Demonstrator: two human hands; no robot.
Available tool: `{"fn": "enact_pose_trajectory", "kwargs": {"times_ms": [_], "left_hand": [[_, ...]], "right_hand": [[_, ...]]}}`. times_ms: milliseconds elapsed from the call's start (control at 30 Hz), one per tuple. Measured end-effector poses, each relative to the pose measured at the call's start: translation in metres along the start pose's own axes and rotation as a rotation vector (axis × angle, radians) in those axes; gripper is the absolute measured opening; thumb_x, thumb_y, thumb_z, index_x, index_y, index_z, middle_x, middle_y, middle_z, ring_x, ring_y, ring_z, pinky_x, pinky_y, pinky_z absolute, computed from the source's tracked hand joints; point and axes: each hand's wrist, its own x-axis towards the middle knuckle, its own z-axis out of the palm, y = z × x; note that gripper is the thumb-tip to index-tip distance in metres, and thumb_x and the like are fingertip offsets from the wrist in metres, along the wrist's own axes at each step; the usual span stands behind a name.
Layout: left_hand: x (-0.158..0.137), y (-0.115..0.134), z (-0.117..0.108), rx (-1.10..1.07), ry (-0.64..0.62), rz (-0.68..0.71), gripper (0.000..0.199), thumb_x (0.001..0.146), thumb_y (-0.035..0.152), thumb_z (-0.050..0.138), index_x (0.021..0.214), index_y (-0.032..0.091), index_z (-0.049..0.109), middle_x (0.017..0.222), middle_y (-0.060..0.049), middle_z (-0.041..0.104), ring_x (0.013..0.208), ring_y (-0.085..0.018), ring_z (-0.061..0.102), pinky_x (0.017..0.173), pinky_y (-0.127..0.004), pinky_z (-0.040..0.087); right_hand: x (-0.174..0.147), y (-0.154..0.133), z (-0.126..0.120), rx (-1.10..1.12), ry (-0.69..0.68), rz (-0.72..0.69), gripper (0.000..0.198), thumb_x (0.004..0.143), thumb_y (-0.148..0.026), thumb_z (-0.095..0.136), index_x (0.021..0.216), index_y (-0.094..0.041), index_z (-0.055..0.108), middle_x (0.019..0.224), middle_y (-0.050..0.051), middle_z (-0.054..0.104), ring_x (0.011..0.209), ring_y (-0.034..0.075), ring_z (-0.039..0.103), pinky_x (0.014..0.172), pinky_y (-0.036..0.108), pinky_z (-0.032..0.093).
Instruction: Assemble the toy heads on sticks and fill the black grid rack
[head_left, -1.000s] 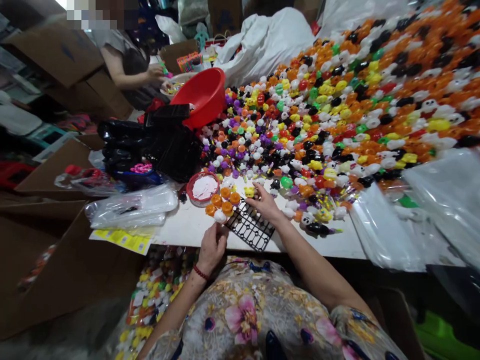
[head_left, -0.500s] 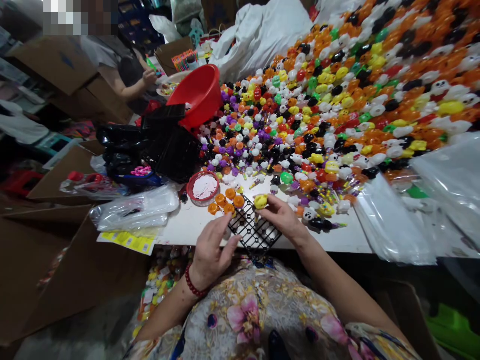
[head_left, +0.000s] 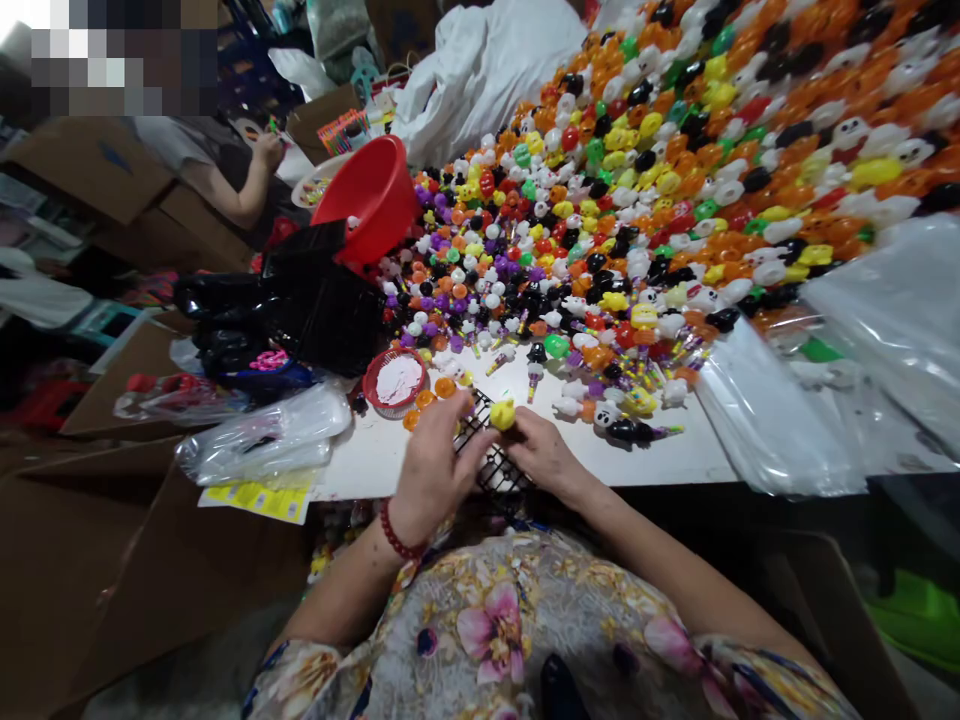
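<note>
My right hand (head_left: 544, 450) is closed, thumb and fingers pinching a small yellow plastic figure (head_left: 502, 414) above a black grid rack (head_left: 497, 468). To its left, my left hand (head_left: 435, 462) reaches over the rack's left side, fingers stretched and thumb apart; no held thing shows in it. Round orange plastic pieces (head_left: 426, 399) lie just past the left fingers, partly covered by them. Both hands hide much of the rack, which sits at the front edge of the white table (head_left: 645, 468).
A big heap of colourful plastic figures (head_left: 600, 210) covers the table's far side. A red basket (head_left: 395, 381) with white paper pieces stands left, below a red basin (head_left: 375, 195). Clear plastic bags (head_left: 772, 410) lie right; cardboard boxes (head_left: 82, 540) stand left. Another person's arm (head_left: 232, 190) shows behind.
My left hand has moved forward and covers some orange pieces. My right hand has shifted slightly left with the yellow figure, closer to the left thumb. The whole view has shifted a little.
</note>
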Motion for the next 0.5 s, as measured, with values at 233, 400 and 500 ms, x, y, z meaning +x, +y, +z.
{"fn": "enact_pose_trajectory", "kwargs": {"times_ms": [233,400,500], "left_hand": [[0.091,-0.056,-0.003,0.308,-0.432,-0.422,0.032,0.089,0.039,0.057,0.107,0.014,0.065,0.095,-0.010,0.071,0.087,-0.023,0.065,0.078,-0.030,0.049],[0.108,-0.071,0.019,0.264,-0.637,-0.467,0.027,0.084,0.037,0.060,0.094,0.014,0.070,0.089,-0.008,0.072,0.081,-0.020,0.065,0.070,-0.026,0.047],[0.105,-0.075,0.026,0.181,-0.636,-0.472,0.029,0.079,0.034,0.065,0.099,0.014,0.071,0.090,-0.006,0.073,0.080,-0.019,0.065,0.070,-0.025,0.048]], "right_hand": [[0.047,0.025,0.004,-0.046,0.160,0.292,0.015,0.078,-0.029,0.065,0.091,-0.021,0.065,0.083,0.003,0.072,0.080,0.021,0.066,0.076,0.034,0.052],[0.061,0.030,0.014,-0.147,0.083,0.254,0.021,0.080,-0.023,0.065,0.101,-0.020,0.064,0.090,0.005,0.074,0.085,0.022,0.068,0.078,0.034,0.052],[0.061,0.025,0.014,-0.286,-0.036,0.256,0.022,0.085,-0.021,0.061,0.106,-0.019,0.062,0.095,0.008,0.074,0.089,0.023,0.068,0.078,0.032,0.050]]}}
